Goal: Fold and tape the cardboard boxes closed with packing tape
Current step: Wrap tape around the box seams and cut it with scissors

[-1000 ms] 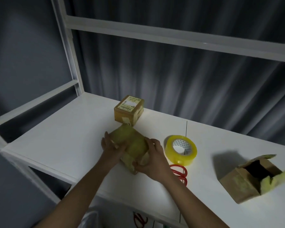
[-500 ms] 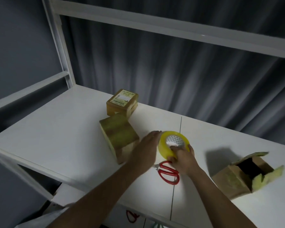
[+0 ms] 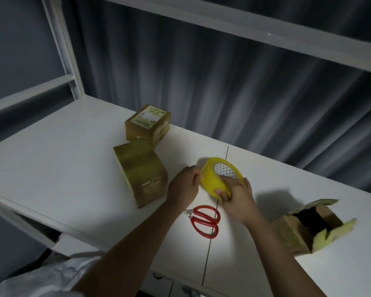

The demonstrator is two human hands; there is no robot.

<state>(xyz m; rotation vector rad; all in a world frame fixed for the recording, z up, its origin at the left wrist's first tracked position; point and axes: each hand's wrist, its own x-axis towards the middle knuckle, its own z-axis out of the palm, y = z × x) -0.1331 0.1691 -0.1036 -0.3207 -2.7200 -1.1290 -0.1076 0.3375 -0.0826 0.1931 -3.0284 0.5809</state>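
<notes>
Head view. At frame centre the right hand grips the yellow tape roll, thumb on the outer band and fingers curled over the rim toward the core, with the roll tilted up off the white table. The left hand, fingers curled, meets the roll's left edge; it appears to be pinching or picking at the tape's free end, though the contact itself is too small to confirm. Judged step: starting a strip of tape. The next move calls for peeling out a length and carrying it to a box.

The closed box lies just left of the left hand; a labelled box stands behind it. An open box, flaps unfolded, lies at lower right, well apart from both hands. Red scissors lie below the roll, between the forearms.
</notes>
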